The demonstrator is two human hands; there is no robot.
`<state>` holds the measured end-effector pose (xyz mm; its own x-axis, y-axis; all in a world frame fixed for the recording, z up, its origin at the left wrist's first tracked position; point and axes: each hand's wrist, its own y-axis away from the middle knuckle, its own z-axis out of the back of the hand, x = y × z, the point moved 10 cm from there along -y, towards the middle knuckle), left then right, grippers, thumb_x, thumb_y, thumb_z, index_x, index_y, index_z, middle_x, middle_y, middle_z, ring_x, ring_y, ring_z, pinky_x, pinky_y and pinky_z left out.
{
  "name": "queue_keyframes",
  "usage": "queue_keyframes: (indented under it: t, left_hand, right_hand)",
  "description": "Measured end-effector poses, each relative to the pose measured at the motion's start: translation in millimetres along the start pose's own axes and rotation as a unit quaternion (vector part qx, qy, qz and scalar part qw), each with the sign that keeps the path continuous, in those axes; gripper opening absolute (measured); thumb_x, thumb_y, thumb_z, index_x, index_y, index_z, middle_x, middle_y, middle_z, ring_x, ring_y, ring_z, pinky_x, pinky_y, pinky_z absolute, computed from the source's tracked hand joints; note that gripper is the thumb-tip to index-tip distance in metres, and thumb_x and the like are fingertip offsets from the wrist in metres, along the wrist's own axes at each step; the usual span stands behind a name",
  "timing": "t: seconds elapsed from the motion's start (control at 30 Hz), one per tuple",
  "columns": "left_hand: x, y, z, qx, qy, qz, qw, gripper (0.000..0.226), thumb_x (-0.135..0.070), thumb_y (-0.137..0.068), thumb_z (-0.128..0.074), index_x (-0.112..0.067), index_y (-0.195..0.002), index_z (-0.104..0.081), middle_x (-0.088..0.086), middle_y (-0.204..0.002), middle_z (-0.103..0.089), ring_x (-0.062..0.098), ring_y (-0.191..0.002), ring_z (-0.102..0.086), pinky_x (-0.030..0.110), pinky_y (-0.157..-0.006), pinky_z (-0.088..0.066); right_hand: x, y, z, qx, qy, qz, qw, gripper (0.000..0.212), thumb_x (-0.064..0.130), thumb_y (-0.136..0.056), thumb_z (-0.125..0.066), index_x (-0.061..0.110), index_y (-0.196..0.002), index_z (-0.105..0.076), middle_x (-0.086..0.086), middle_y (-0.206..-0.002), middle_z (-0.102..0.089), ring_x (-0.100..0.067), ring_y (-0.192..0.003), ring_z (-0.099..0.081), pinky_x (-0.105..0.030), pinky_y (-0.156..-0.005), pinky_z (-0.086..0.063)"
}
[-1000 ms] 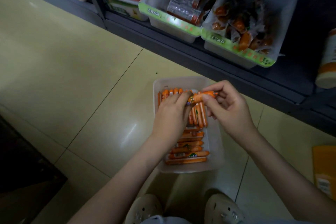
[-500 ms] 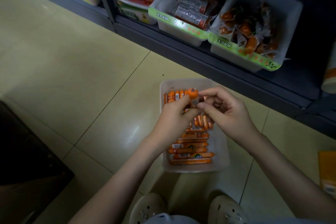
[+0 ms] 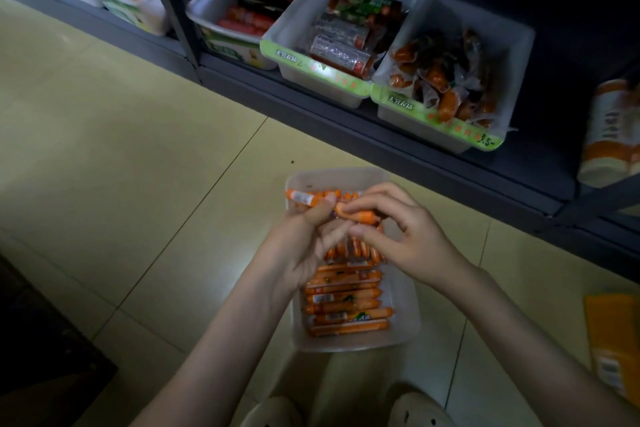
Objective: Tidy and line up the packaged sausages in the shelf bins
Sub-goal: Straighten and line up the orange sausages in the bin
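A translucent bin (image 3: 405,329) stands on the floor tiles between my knees. Several orange packaged sausages (image 3: 346,308) lie stacked crosswise in its near half; others lie lengthwise farther back. My left hand (image 3: 304,246) hovers over the bin's far half, pinching one orange sausage (image 3: 301,198) that sticks out to the left. My right hand (image 3: 405,236) is beside it, fingers closed on a second orange sausage (image 3: 356,215). The two hands almost touch. The sausages under them are hidden.
A dark shelf (image 3: 381,146) runs across the back. It carries white bins: red sausages (image 3: 252,17), silver and red packs (image 3: 343,42), loose brown snacks (image 3: 446,76). An orange-white pack (image 3: 609,135) stands at the right. An orange packet (image 3: 613,343) lies on the floor. My shoes (image 3: 419,409) are below.
The camera moved closer and tilted up. The sausage between both hands has turned; now each hand holds its own sausage, the left one pointing left.
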<state>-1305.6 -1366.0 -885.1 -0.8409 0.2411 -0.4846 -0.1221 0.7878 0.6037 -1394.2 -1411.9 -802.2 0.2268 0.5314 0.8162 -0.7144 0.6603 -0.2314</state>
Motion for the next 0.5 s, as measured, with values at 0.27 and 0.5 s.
queue_keyframes:
  t: [0.27, 0.5]
  left_hand:
    - [11, -10, 18, -0.072, -0.273, -0.021, 0.959, 0.070, -0.030, -0.094, -0.057, -0.032, -0.148, -0.012, 0.010, -0.129, -0.054, 0.028, -0.105, -0.062, 0.043, -0.078, -0.056]
    - [-8, 22, -46, 0.024, -0.641, -0.276, 0.715, 0.031, -0.017, -0.090, -0.059, -0.018, -0.121, -0.056, -0.004, -0.095, -0.061, 0.013, -0.091, -0.058, 0.018, -0.072, -0.040]
  right_hand:
    - [1, -2, 12, -0.079, 0.025, -0.016, 0.996, 0.031, 0.009, -0.084, -0.064, 0.029, -0.108, -0.059, 0.027, -0.100, -0.055, 0.009, -0.098, -0.052, -0.007, -0.086, -0.036]
    - [24, 8, 26, -0.169, 0.052, 0.083, 0.981, 0.029, 0.011, -0.092, -0.054, 0.022, -0.119, -0.055, 0.004, -0.107, -0.058, -0.009, -0.100, -0.054, -0.018, -0.092, -0.040]
